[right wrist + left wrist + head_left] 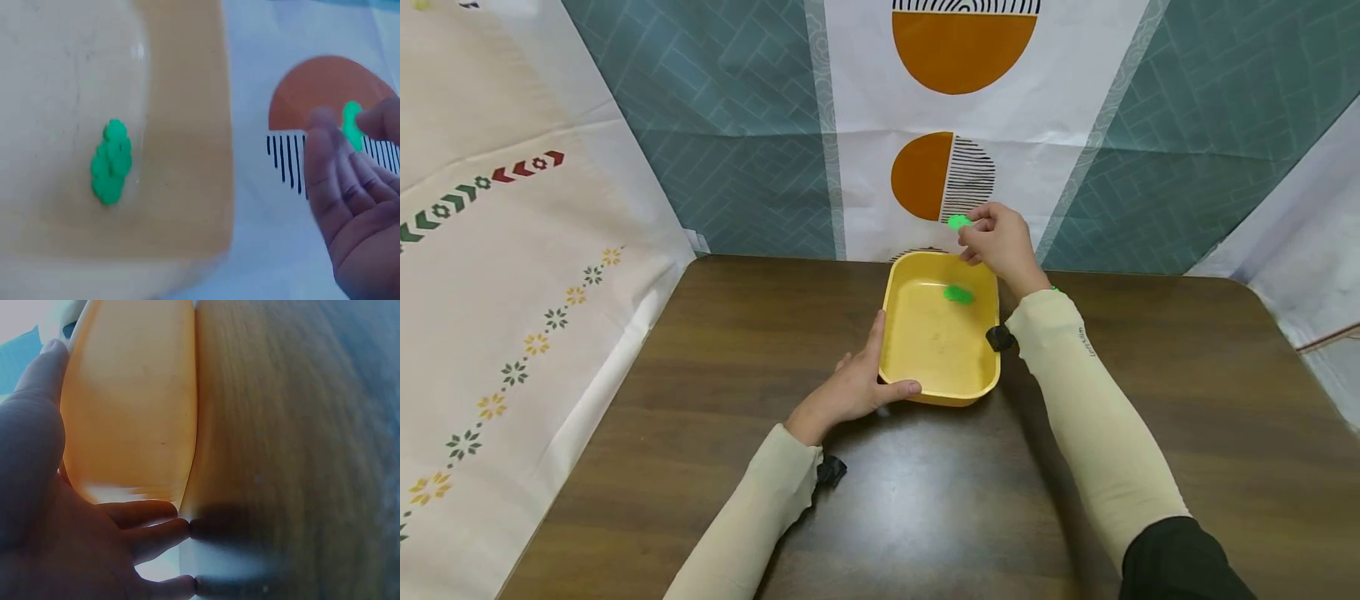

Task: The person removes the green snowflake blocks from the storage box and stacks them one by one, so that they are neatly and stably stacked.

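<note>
On the table stands a yellow plastic tub [936,350], with a green lumpy piece [958,294] lying on its floor toward the far end. The same green piece [111,162] shows bumpy, rounded lobes in the right wrist view. My left hand [846,387] holds the tub at its near left corner, thumb along the near side and fingers along the left wall. Above the tub's far right corner, my right hand [1003,246] pinches a second small green piece [958,222] between thumb and fingertips. That bit [352,125] is partly hidden by the fingers in the right wrist view.
The brown wooden table [760,333] extends around the tub. A patterned cloth [737,133] hangs behind the table's far edge, and white printed cloth [512,275] hangs at the left. Each wrist carries a black device, such as the left one [831,471].
</note>
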`<act>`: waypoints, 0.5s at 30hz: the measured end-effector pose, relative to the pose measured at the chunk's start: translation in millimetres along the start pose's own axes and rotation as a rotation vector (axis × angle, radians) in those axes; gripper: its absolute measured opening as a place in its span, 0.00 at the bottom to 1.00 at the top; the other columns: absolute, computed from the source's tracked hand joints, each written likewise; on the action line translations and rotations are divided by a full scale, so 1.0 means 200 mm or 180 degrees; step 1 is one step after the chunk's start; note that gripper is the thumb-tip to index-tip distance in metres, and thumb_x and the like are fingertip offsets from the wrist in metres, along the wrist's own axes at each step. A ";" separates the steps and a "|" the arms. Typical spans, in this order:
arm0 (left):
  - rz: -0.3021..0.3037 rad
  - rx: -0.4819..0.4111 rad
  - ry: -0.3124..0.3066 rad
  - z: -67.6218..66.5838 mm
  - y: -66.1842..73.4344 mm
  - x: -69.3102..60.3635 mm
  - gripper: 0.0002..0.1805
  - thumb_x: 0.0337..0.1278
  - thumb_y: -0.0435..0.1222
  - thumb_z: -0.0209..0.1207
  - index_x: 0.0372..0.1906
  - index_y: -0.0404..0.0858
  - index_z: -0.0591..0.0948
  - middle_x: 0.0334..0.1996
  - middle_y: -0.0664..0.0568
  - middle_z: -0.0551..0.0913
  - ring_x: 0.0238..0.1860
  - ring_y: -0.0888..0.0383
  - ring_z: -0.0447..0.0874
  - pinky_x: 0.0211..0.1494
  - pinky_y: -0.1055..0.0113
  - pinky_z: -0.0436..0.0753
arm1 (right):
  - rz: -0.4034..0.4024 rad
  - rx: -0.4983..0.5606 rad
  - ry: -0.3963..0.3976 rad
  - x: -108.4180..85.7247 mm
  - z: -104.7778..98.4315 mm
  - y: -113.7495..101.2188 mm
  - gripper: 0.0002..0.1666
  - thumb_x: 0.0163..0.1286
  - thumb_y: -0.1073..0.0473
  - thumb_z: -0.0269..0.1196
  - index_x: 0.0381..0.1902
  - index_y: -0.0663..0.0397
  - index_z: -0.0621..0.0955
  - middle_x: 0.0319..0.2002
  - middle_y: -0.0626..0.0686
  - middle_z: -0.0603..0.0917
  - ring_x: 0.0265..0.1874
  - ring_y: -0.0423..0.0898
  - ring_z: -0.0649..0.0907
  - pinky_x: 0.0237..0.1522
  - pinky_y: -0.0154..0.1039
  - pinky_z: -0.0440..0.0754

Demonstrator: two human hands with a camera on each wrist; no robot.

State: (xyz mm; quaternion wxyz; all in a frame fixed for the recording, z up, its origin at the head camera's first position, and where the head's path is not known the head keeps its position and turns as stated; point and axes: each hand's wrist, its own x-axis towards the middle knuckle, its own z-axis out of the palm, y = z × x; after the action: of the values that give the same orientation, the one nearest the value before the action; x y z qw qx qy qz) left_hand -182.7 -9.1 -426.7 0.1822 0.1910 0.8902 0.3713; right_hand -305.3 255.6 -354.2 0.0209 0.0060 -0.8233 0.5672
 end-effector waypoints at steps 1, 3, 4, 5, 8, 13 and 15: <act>-0.0008 -0.0006 0.0010 0.00 0.00 0.00 0.67 0.58 0.61 0.66 0.80 0.46 0.26 0.79 0.43 0.54 0.76 0.47 0.55 0.75 0.42 0.42 | -0.0017 0.0020 0.0010 0.00 -0.02 0.02 0.18 0.74 0.60 0.62 0.57 0.62 0.74 0.40 0.62 0.85 0.33 0.57 0.88 0.33 0.38 0.85; -0.0023 0.0004 0.0036 0.00 -0.01 0.00 0.68 0.58 0.60 0.66 0.80 0.46 0.27 0.79 0.44 0.54 0.76 0.47 0.55 0.75 0.42 0.42 | -0.0045 -0.0003 -0.0011 0.00 -0.05 0.05 0.19 0.74 0.61 0.62 0.57 0.64 0.74 0.39 0.61 0.85 0.30 0.55 0.88 0.32 0.38 0.85; -0.0027 0.0004 0.0046 0.00 -0.01 0.00 0.68 0.58 0.61 0.66 0.80 0.47 0.26 0.79 0.44 0.54 0.76 0.47 0.55 0.75 0.42 0.42 | -0.0042 -0.0031 -0.0027 0.00 -0.07 0.07 0.19 0.73 0.61 0.62 0.57 0.64 0.74 0.38 0.61 0.85 0.29 0.53 0.88 0.32 0.38 0.85; -0.0026 0.0005 0.0053 0.00 -0.01 0.00 0.68 0.58 0.61 0.66 0.80 0.47 0.26 0.79 0.44 0.54 0.76 0.47 0.55 0.75 0.42 0.42 | -0.0048 -0.0074 -0.0044 -0.01 -0.09 0.09 0.19 0.73 0.61 0.62 0.57 0.65 0.74 0.37 0.60 0.85 0.28 0.52 0.87 0.32 0.38 0.85; -0.0014 -0.0013 0.0063 0.00 -0.01 0.00 0.68 0.58 0.60 0.67 0.80 0.48 0.26 0.79 0.44 0.54 0.76 0.47 0.55 0.75 0.42 0.42 | -0.0033 -0.0253 -0.0050 -0.03 -0.15 0.14 0.19 0.73 0.60 0.63 0.56 0.65 0.75 0.35 0.58 0.85 0.27 0.54 0.87 0.33 0.43 0.86; 0.0000 -0.0007 0.0063 0.00 0.00 0.00 0.68 0.57 0.60 0.67 0.80 0.49 0.26 0.79 0.44 0.54 0.76 0.46 0.55 0.75 0.42 0.42 | -0.0035 -0.0395 0.0067 -0.08 -0.26 0.22 0.21 0.73 0.56 0.65 0.57 0.63 0.76 0.33 0.57 0.82 0.29 0.60 0.86 0.34 0.47 0.86; 0.0006 0.0005 0.0063 0.00 0.00 0.00 0.68 0.57 0.60 0.67 0.80 0.49 0.25 0.79 0.44 0.54 0.76 0.46 0.55 0.75 0.42 0.42 | -0.0038 -0.0431 0.0133 -0.11 -0.31 0.25 0.22 0.73 0.56 0.64 0.57 0.63 0.76 0.34 0.57 0.82 0.28 0.57 0.86 0.33 0.43 0.85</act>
State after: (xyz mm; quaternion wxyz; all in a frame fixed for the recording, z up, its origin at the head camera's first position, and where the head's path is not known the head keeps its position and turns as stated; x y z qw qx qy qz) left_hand -182.9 -8.1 -426.4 0.1728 0.1883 0.8921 0.3726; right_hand -283.6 332.0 -380.3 0.0418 -0.0024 -0.8591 0.5100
